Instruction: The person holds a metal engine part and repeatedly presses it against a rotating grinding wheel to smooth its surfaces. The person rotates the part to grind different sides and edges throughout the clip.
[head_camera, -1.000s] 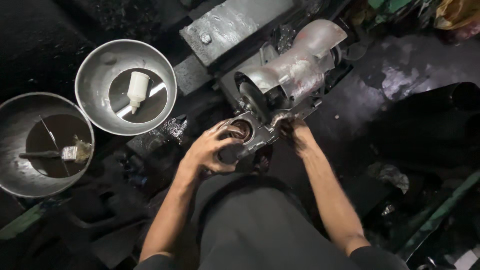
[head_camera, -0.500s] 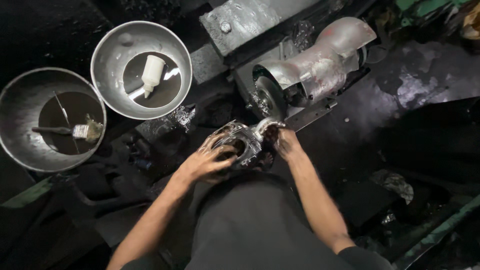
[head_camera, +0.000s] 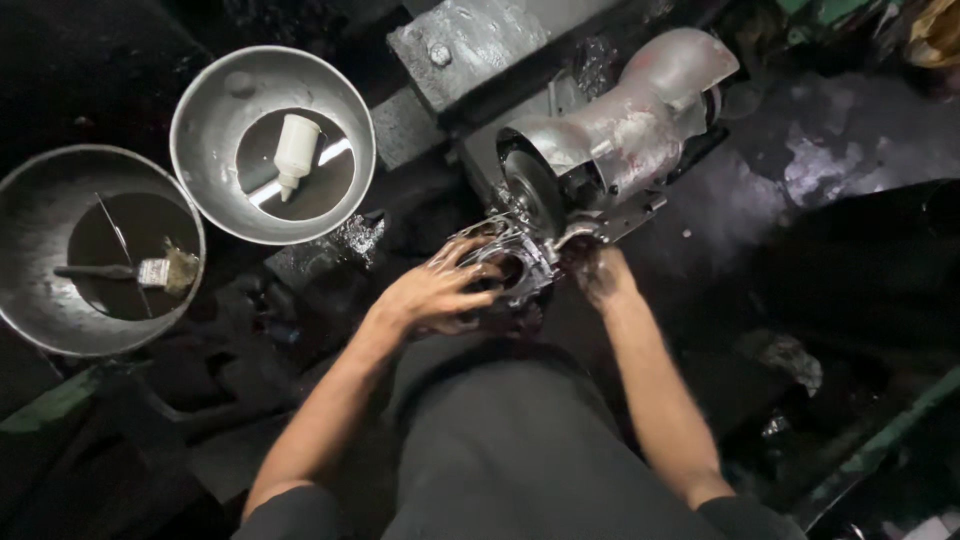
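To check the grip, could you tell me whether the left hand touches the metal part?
Touching: the head view shows the left hand wrapped over the metal part.

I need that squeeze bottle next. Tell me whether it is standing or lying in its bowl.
Lying. The white bottle rests on its side on the bowl's dark bottom, nozzle toward the camera wearer.

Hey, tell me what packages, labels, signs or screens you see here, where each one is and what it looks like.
White squeeze bottle: lying in the upper metal bowl, upper left; small, plain white plastic with a nozzle, no label visible.
No labels, signs or screens show.
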